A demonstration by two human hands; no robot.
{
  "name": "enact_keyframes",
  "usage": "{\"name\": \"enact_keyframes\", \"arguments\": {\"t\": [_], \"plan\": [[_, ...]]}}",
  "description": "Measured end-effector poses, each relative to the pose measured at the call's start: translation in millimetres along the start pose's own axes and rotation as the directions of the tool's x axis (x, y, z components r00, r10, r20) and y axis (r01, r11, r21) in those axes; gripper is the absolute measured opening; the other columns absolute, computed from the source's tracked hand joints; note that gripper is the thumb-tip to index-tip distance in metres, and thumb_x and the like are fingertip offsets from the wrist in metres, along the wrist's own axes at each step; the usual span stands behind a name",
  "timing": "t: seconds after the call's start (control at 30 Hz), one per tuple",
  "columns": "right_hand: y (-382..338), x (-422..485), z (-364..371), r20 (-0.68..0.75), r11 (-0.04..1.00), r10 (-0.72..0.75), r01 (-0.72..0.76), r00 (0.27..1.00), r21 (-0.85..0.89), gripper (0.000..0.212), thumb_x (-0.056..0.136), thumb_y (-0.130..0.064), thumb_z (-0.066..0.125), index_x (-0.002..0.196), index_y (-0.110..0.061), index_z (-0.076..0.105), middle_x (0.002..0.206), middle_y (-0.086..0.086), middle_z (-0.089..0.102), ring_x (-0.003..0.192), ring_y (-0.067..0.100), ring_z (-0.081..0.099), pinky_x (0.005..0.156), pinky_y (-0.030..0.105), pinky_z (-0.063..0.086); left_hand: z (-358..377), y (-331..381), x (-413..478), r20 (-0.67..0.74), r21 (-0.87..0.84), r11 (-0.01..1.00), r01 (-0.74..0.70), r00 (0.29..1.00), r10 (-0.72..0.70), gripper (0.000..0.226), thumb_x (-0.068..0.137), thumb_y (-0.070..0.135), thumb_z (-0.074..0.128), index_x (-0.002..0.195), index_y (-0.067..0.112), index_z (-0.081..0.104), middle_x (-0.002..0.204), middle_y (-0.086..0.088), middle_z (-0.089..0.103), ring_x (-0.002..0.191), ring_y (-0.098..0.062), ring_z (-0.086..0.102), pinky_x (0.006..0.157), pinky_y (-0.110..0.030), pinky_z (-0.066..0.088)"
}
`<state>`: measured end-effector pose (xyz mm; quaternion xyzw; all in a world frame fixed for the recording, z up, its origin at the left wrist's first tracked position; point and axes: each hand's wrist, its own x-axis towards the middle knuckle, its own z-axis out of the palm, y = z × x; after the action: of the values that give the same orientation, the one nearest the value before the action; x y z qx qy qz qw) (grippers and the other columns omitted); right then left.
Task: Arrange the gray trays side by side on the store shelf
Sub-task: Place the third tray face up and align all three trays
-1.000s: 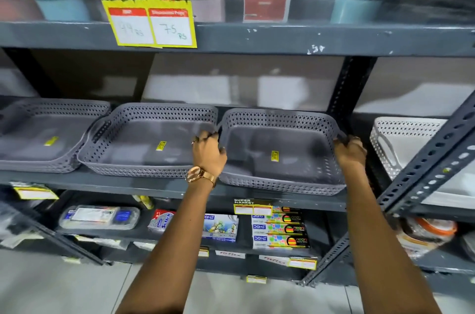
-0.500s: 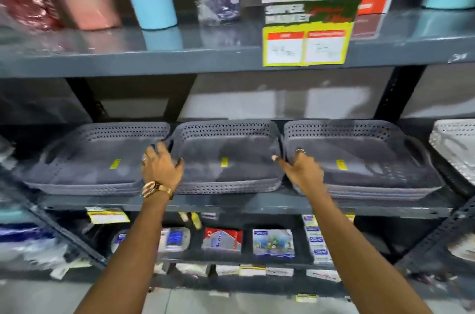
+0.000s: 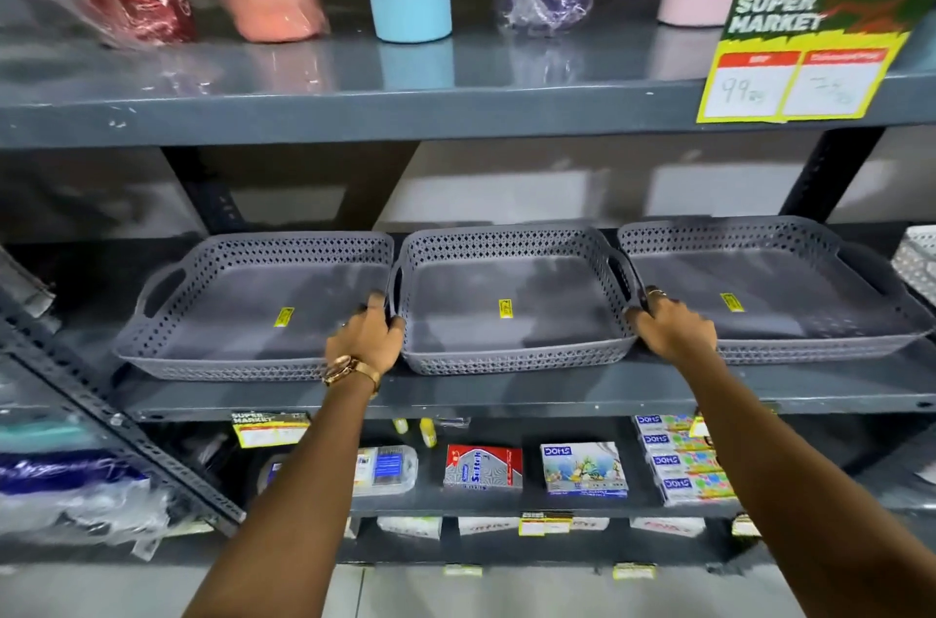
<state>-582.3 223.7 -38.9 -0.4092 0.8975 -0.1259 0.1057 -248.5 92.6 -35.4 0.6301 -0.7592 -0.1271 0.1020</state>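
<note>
Three gray perforated trays stand in a row on the dark middle shelf (image 3: 506,394): a left tray (image 3: 243,313), a middle tray (image 3: 506,283) and a right tray (image 3: 790,293), their sides touching. Each has a yellow sticker inside. My left hand (image 3: 367,339), with a gold watch on the wrist, grips the middle tray's left handle. My right hand (image 3: 673,326), wearing a ring, grips the middle tray's right handle, where it meets the right tray.
A white perforated tray (image 3: 919,258) sits at the far right of the same shelf. Above, tumblers and wrapped bottles stand behind a yellow price sign (image 3: 795,60). Below lie boxed stationery packs (image 3: 582,468). A slanted metal upright (image 3: 101,420) crosses the lower left.
The view has swung left. My hands left the right tray's two handles and moved to the middle tray, where both have now closed on its handles.
</note>
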Motion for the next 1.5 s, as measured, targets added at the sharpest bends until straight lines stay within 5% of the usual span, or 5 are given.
{"name": "enact_keyframes", "arguments": {"t": [0.2,0.43,0.6,0.87,1.5], "plan": [[-8.3,23.7,-6.8,0.095,0.997,0.052,-0.057,0.994,0.047,0.040,0.091,-0.035,0.039,0.126,-0.015,0.042,0.131,0.024,0.055,0.117,0.042,0.054,0.096,0.048,0.040,3.9,12.0,25.8,-0.001,-0.012,1.000,-0.016,1.000,0.016,0.045,0.094,0.035,0.039,0.135,0.017,0.031,0.122,-0.021,0.061,0.105,-0.044,0.061,0.085,-0.048,0.047],[-8.0,10.1,-4.5,0.074,0.998,0.055,-0.055,0.996,-0.005,0.042,0.096,-0.035,0.033,0.131,-0.012,0.040,0.133,0.023,0.055,0.119,0.041,0.054,0.097,0.047,0.039,7.8,13.6,23.7,0.018,-0.043,0.999,0.011,1.000,-0.010,0.046,0.095,0.031,0.038,0.136,0.017,0.026,0.125,-0.023,0.058,0.105,-0.046,0.060,0.078,-0.045,0.044],[-4.4,-11.8,-1.9,0.014,0.996,0.083,-0.083,0.996,-0.046,0.041,0.096,-0.035,0.033,0.129,-0.011,0.042,0.130,0.022,0.058,0.116,0.040,0.056,0.091,0.044,0.041,6.2,13.4,9.1,0.044,-0.053,0.998,0.019,0.999,-0.016,0.048,0.096,0.031,0.037,0.139,0.015,0.024,0.134,-0.023,0.051,0.114,-0.047,0.055,0.089,-0.051,0.045],[-0.8,-41.3,-0.8,-0.011,0.996,0.078,-0.078,0.997,-0.033,0.041,0.096,-0.031,0.034,0.132,-0.011,0.036,0.128,0.024,0.059,0.115,0.041,0.056,0.093,0.045,0.040,9.1,3.5,-21.0,-0.011,-0.065,0.998,-0.022,1.000,0.021,0.039,0.093,0.026,0.041,0.128,0.014,0.029,0.124,-0.018,0.055,0.104,-0.042,0.059,0.079,-0.049,0.046],[5.2,-40.0,-4.2,-0.008,0.997,0.073,-0.073,0.997,-0.031,0.039,0.092,-0.034,0.037,0.123,-0.010,0.041,0.119,0.022,0.063,0.107,0.038,0.060,0.087,0.043,0.043,8.4,-2.4,-27.1,0.007,-0.037,0.999,0.018,1.000,-0.017,0.040,0.093,0.032,0.041,0.129,0.018,0.029,0.123,-0.014,0.060,0.103,-0.039,0.061,0.082,-0.045,0.046]]}}
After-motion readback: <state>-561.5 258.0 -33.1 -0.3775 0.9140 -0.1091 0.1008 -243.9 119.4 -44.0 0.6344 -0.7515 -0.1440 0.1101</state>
